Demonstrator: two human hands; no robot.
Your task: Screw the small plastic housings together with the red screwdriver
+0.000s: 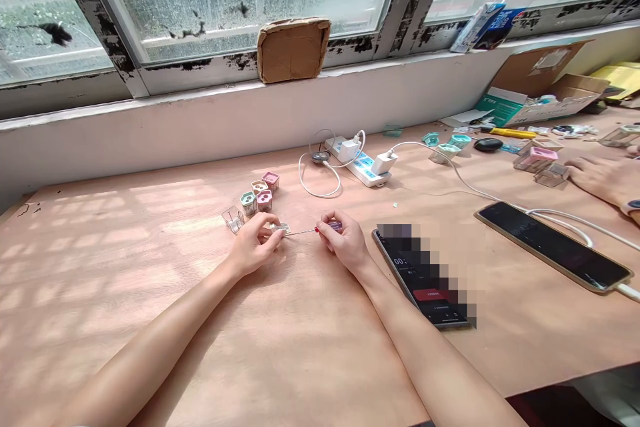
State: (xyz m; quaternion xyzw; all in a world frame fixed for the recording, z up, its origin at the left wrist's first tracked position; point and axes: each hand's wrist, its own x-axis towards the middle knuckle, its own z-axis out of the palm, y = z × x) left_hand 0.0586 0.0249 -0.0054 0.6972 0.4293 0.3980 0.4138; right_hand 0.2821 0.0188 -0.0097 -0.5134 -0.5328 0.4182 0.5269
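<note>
My left hand (256,242) rests on the wooden table (150,267) and pinches a small clear plastic piece (283,228) between thumb and fingers. My right hand (345,239) is closed round the purple handle of a thin screwdriver (320,229). Its metal shaft runs left and its tip meets the clear piece. Just behind my left hand stand several small pink and green cube-shaped parts (260,195) and one clear plastic case (233,218).
A phone (425,280) lies right of my right hand, a second phone (553,245) on a cable further right. A white power strip (363,167) with chargers sits behind. Another person's hand (603,177) rests at the far right, among small parts and an open cardboard box (545,90).
</note>
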